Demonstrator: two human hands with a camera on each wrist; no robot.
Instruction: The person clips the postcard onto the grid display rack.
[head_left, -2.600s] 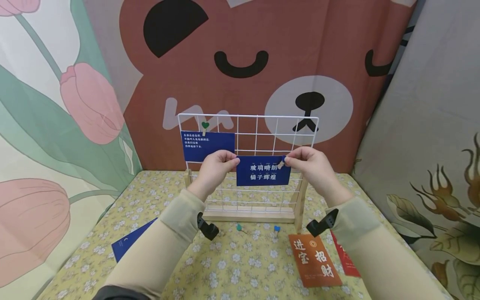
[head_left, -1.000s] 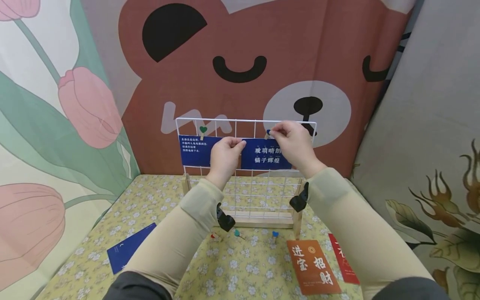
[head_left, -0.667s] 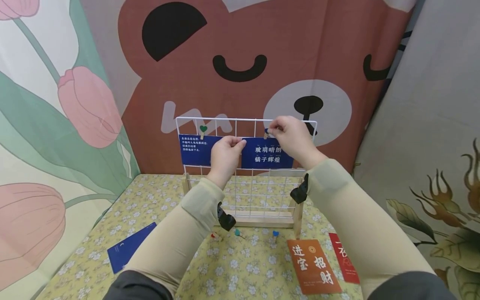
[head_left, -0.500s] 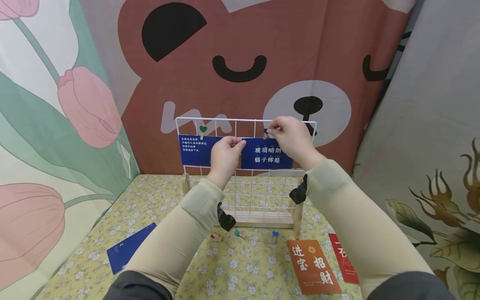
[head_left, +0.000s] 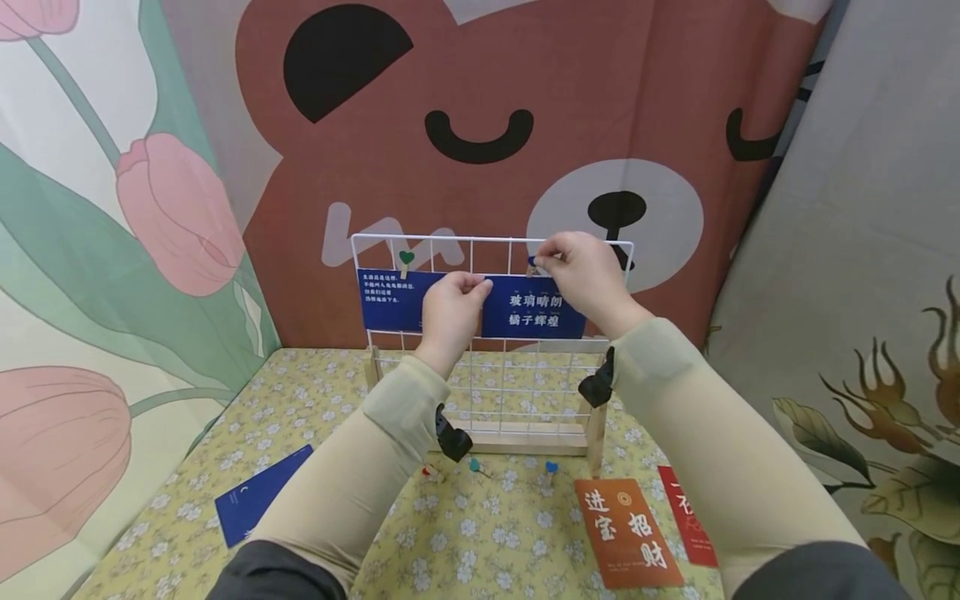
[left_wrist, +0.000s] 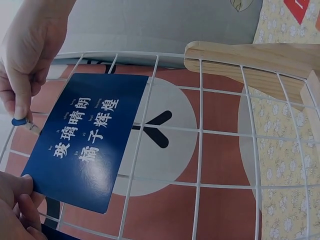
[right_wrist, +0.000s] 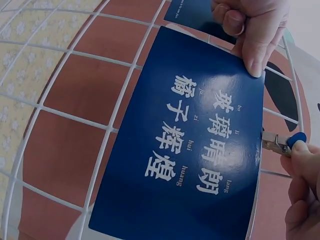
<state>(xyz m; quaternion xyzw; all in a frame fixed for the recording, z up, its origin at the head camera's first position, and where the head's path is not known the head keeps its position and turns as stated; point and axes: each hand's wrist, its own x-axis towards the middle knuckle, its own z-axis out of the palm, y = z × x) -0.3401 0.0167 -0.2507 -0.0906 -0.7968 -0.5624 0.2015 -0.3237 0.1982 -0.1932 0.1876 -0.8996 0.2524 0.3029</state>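
A blue card (head_left: 534, 308) with white lettering lies against the upper right of a white wire grid rack (head_left: 495, 392). My left hand (head_left: 452, 317) pinches the card's upper left corner between thumb and finger. My right hand (head_left: 592, 279) pinches a small wooden clothespin (right_wrist: 276, 141) with a blue top at the card's top edge. In the right wrist view its tip meets that edge; whether it also grips a wire I cannot tell. To the left, a second blue card (head_left: 390, 304) hangs from the grid under a clothespin with a green heart (head_left: 406, 262), partly hidden by my left hand.
Loose clothespins with red (head_left: 427, 471), teal (head_left: 475, 466) and blue (head_left: 552, 468) tops lie before the rack's wooden base (head_left: 517, 439). An orange card (head_left: 628, 533) and a red card (head_left: 686, 517) lie at right, another blue card (head_left: 258, 496) at left on the flowered tablecloth (head_left: 450, 542).
Since the oldest frame, both hands have raised the card to the grid's upper right, and the clothespin has shifted from the card's right corner to its top edge. Lately almost everything stays still.
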